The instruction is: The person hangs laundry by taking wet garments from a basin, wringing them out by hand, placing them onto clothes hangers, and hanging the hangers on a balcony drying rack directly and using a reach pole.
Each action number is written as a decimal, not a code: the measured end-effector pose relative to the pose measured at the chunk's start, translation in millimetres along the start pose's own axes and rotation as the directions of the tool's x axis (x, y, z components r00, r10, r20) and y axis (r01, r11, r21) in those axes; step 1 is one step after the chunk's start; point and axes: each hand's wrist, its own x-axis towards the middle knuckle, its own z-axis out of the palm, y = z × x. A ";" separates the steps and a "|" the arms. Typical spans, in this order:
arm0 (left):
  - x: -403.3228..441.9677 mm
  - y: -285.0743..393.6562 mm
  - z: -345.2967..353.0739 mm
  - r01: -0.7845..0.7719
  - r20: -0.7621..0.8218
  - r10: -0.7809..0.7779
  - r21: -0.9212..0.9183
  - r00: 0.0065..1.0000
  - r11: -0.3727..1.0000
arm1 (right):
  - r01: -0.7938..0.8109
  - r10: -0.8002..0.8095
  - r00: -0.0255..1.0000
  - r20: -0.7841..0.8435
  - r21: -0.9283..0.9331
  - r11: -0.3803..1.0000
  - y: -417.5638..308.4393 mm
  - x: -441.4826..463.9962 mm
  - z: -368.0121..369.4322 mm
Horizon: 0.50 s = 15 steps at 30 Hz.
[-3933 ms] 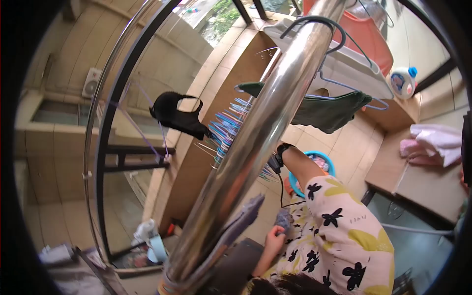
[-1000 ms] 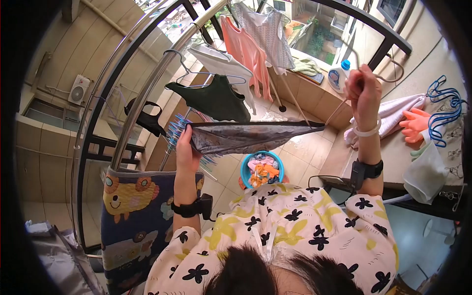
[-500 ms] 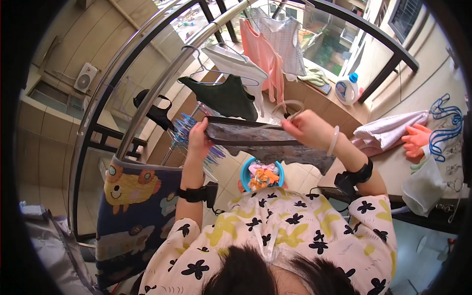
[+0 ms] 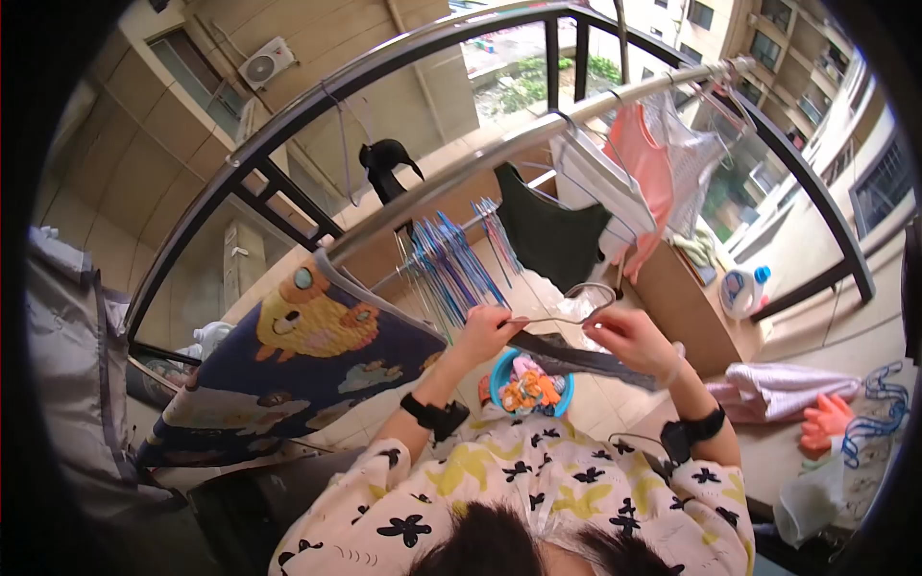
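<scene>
In front of my chest I hold a dark grey garment [image 4: 586,359] with a dark band along its upper edge; its exact kind is unclear. A pale hanger [image 4: 549,320] spans the gap between my hands, its hook curving up near the right one. My left hand [image 4: 485,334] pinches the band's end against the hanger's left tip. The fingers of my right hand [image 4: 634,341] are closed on the hanger near its hook, with the garment hanging just below. Beneath sits a blue basin [image 4: 567,389] of orange and pink laundry.
A metal rail [image 4: 451,187] carries a dark green top [image 4: 552,230], a white garment, a coral top [image 4: 642,158] and a black item. Several hangers [image 4: 447,264] cluster behind my left hand. A patterned blanket [image 4: 307,360] hangs left. Right are a detergent bottle [image 4: 741,293] and pink gloves [image 4: 828,422].
The garment was stretched wide between my hands and is now lower and bunched toward the right. The hanger now runs between both hands. My view has swung left.
</scene>
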 end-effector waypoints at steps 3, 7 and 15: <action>-9.3 -16.0 -19.4 0.034 -0.150 -0.051 -0.114 0.987 0.993 | 0.118 -0.117 0.993 0.015 -0.084 0.989 14.8 -9.6 -18.4; -10.2 -47.8 -25.0 0.018 -0.129 -0.026 -0.067 0.991 0.998 | 0.291 -0.224 0.918 0.328 -0.169 0.942 19.8 -1.5 -24.4; 2.1 -90.7 -17.3 0.352 -0.663 -0.287 -0.038 0.692 0.935 | -0.154 0.061 0.976 0.211 0.459 0.875 6.5 108.3 49.2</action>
